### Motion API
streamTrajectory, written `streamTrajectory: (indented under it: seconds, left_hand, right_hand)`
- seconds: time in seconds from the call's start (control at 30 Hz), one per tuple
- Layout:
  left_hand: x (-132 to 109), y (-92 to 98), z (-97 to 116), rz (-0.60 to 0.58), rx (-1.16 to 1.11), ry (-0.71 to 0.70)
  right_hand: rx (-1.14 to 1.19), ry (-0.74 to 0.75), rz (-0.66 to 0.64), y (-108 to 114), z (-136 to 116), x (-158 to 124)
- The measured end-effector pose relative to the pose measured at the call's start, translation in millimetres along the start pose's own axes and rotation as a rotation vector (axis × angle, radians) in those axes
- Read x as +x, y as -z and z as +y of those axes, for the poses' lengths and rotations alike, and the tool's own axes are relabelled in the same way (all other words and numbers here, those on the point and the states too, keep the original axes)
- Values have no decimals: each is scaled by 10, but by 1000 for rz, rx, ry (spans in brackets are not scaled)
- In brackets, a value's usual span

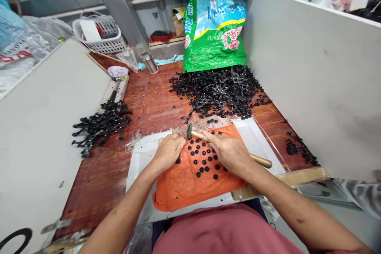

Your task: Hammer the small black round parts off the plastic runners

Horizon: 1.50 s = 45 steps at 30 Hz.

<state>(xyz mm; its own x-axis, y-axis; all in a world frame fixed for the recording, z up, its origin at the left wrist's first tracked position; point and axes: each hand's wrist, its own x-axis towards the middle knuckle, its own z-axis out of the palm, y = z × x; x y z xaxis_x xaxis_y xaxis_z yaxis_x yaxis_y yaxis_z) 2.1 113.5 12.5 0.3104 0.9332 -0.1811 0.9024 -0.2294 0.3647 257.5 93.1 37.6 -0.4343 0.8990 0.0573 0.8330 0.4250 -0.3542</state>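
My right hand is wrapped round the wooden handle of a small hammer. The dark hammer head is just beside the fingertips of my left hand. That hand is closed in a pinch, and whatever its fingers hold is too hidden to name. Both hands are over an orange cloth spread on a white board. Several small round black pieces lie scattered on the cloth between my hands.
A heap of black plastic parts lies in front of a green and blue sack. Another black pile is at the left. A metal cup and a white basket stand behind. Grey panels flank the reddish table.
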Motion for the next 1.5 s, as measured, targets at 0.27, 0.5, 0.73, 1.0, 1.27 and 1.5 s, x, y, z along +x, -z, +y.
streamTrajectory:
  seconds: [0.27,0.5,0.73,1.0,1.27,1.5]
  left_hand:
    - [-10,-25,23,-6,6,30]
    - [-74,99,69,79,-170,-66]
    - [-391,237,501,105,-424,-142]
    - [-660,4,372,424,-830,181]
    - [-795,-147,739,306,-1072,282]
    - [-712,-38,335,339,-888,301]
  right_hand:
    - [-59,9,-66,-18,-43,52]
    - [378,-79,130,158,-105,166]
    - [897,-26,-50,48,-234,232]
    - [1181,-296,0,-26,-272,8]
    - [1205,-286,39,-80,-487,-223]
    - [999,-244,-14,31,-319,-484]
